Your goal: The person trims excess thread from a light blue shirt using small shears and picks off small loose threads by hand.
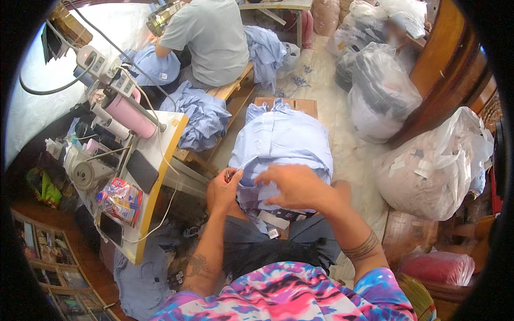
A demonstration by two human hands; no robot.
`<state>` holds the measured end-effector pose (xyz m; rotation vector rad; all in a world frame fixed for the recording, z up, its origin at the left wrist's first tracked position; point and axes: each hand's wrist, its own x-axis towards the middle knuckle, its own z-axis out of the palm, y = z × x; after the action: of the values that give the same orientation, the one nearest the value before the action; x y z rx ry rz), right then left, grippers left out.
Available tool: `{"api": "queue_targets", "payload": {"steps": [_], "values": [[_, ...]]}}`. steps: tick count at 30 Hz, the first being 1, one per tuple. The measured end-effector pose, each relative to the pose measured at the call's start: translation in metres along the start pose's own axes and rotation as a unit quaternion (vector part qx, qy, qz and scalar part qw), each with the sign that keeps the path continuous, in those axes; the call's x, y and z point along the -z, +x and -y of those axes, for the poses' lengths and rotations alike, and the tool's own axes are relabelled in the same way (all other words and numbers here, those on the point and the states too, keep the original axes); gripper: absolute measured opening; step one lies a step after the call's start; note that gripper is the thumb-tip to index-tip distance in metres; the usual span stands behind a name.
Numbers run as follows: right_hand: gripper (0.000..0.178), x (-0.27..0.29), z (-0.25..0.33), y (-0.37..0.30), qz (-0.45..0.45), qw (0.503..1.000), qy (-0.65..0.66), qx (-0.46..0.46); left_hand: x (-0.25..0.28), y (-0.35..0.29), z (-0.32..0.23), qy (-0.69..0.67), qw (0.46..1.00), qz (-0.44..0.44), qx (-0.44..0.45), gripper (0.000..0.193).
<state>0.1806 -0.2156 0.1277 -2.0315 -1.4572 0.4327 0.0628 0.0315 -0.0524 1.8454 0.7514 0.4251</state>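
Light blue shirts [278,142] lie in a stack before me, with a buttoned front uppermost. At the stack's near left corner my left hand [222,190] is closed, its fingertips pinching at the cloth's edge. A small dark, metallic-looking thing [229,174] shows between thumb and forefinger; its kind is too small to tell. Over the near part of the stack hovers my right hand [294,186], fingers bent and apart, with nothing visible in them. Below the hands, a white tag [273,233] and a pale strip [273,220] lie by my lap.
On my left stands a yellow-edged sewing table [140,235] with a phone [142,170], a pink tumbler [130,115] and a colourful packet [120,199]. Ahead, a person [214,43] sits on a wooden bench [231,88] beside heaped blue cloth [195,115]. Stuffed plastic bags [433,166] line the right.
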Motion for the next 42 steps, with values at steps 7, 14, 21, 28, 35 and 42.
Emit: {"api": "queue_targets", "payload": {"steps": [7,14,21,28,35,42], "values": [[0.084,-0.129,-0.082,-0.022,0.011,0.838,0.398,-0.374,0.019,-0.019,-0.04,0.054,0.997,0.055,-0.031,0.031],[0.056,-0.152,-0.092,-0.006,-0.365,0.803,0.266,-0.389,0.014,-0.044,-0.078,-0.183,0.981,0.061,-0.004,0.02],[0.027,-0.147,-0.108,-0.034,-0.357,0.921,0.033,-0.154,0.005,-0.055,-0.063,-0.306,0.952,0.002,0.021,0.013],[0.018,-0.134,-0.063,-0.089,-0.414,0.875,0.096,-0.232,-0.025,-0.085,-0.042,-0.103,0.991,0.089,-0.002,0.021],[0.02,-0.147,-0.065,-0.097,-0.396,0.758,0.413,-0.312,-0.057,-0.081,-0.074,0.096,0.947,0.115,-0.284,0.039],[0.027,-0.123,-0.065,-0.095,-0.452,0.646,0.549,-0.279,-0.055,-0.031,-0.045,0.114,0.943,0.219,-0.224,0.021]]}}
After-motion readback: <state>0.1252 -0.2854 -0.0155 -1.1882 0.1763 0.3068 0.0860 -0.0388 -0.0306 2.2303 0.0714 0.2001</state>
